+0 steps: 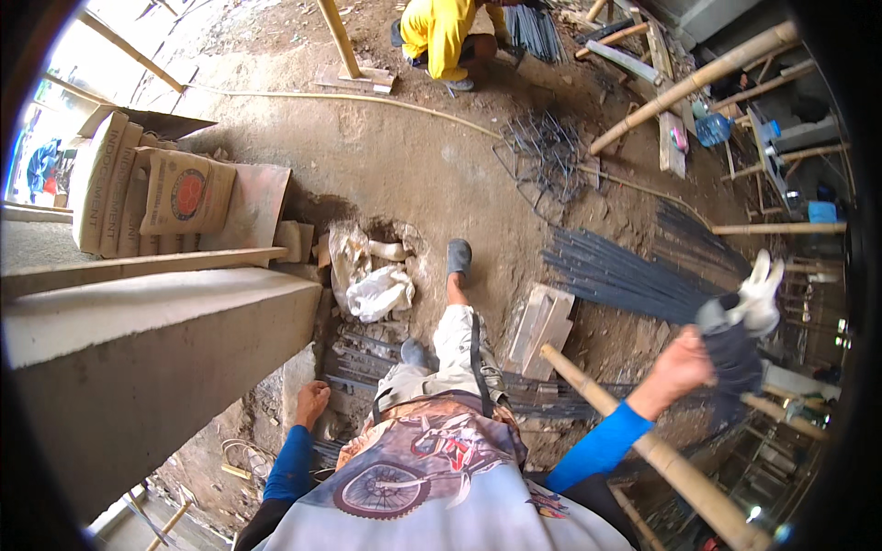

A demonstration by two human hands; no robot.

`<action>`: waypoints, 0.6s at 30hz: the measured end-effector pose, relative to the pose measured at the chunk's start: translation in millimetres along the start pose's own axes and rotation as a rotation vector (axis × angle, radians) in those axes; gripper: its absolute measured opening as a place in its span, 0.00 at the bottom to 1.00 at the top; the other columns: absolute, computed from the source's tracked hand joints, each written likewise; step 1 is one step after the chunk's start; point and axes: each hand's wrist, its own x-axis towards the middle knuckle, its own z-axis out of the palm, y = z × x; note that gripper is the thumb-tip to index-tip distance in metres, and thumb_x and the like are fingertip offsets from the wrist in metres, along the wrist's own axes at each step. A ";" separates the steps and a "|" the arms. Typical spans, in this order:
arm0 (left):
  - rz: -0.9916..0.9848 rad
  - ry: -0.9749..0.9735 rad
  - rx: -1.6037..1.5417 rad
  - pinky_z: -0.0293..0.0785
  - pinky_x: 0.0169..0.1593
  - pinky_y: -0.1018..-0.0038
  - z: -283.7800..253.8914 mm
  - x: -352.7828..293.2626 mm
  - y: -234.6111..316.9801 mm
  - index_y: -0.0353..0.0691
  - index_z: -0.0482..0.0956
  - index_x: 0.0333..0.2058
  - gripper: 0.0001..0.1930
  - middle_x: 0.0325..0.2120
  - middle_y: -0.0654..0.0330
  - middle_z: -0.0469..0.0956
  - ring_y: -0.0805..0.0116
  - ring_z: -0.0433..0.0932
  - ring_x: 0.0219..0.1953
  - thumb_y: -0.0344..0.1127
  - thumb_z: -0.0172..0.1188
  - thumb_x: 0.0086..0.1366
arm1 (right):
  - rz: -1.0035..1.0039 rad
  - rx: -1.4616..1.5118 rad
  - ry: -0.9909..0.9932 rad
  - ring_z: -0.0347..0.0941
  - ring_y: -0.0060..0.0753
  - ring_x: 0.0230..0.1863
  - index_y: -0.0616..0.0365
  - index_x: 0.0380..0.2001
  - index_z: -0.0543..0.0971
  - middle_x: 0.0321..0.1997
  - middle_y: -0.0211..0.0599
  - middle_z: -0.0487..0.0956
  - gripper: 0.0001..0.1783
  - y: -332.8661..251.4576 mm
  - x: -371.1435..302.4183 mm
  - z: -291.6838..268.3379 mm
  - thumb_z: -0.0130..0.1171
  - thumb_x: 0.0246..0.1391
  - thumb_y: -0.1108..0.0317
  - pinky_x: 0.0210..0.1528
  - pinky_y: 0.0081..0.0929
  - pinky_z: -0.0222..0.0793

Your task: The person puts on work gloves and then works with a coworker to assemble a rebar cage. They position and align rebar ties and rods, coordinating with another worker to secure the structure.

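My right hand is raised at the right, its fingers closed around a bunched pair of work gloves, dark grey cloth with white finger parts sticking up. The gloves are blurred by motion. At my left side my left hand hangs low, its fingers loosely curled in and nothing visible in them; it is close to the concrete beam. Beyond the gloves, a bundle of dark steel bars lies fanned out on the dirt.
A bamboo pole slants past my right arm. Wooden planks and white sacks flank my feet. Cement bags are stacked at left. Bent steel pieces lie ahead, near a crouching person in yellow. More bars lie underfoot.
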 end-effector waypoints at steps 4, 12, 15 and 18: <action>-0.001 0.089 0.056 0.77 0.34 0.66 -6.3 53.7 66.3 0.31 0.85 0.39 0.14 0.26 0.52 0.85 0.68 0.82 0.29 0.38 0.62 0.65 | 0.526 -1.538 -1.448 0.77 0.63 0.47 0.59 0.36 0.82 0.42 0.58 0.82 0.13 182.3 -87.3 17.8 0.57 0.51 0.64 0.49 0.52 0.75; -0.204 0.186 -0.040 0.81 0.42 0.64 24.9 44.2 203.6 0.34 0.87 0.43 0.17 0.32 0.50 0.88 0.60 0.87 0.35 0.42 0.66 0.62 | 0.518 -1.264 -1.475 0.78 0.72 0.38 0.65 0.29 0.80 0.34 0.67 0.80 0.17 335.6 -54.8 126.2 0.59 0.46 0.58 0.41 0.58 0.72; -0.289 0.079 -0.119 0.81 0.47 0.64 43.1 45.1 225.0 0.36 0.89 0.44 0.18 0.37 0.49 0.89 0.58 0.87 0.40 0.43 0.67 0.61 | 0.319 -1.203 -1.574 0.78 0.72 0.38 0.61 0.33 0.81 0.35 0.65 0.81 0.16 362.9 -18.3 221.1 0.58 0.46 0.59 0.41 0.57 0.73; -0.303 0.095 -0.127 0.81 0.48 0.64 59.6 54.0 236.0 0.36 0.89 0.44 0.18 0.38 0.49 0.89 0.57 0.88 0.43 0.43 0.67 0.63 | 0.171 -1.109 -1.637 0.77 0.70 0.35 0.60 0.34 0.80 0.32 0.61 0.81 0.15 371.1 -0.6 319.9 0.58 0.48 0.60 0.39 0.53 0.73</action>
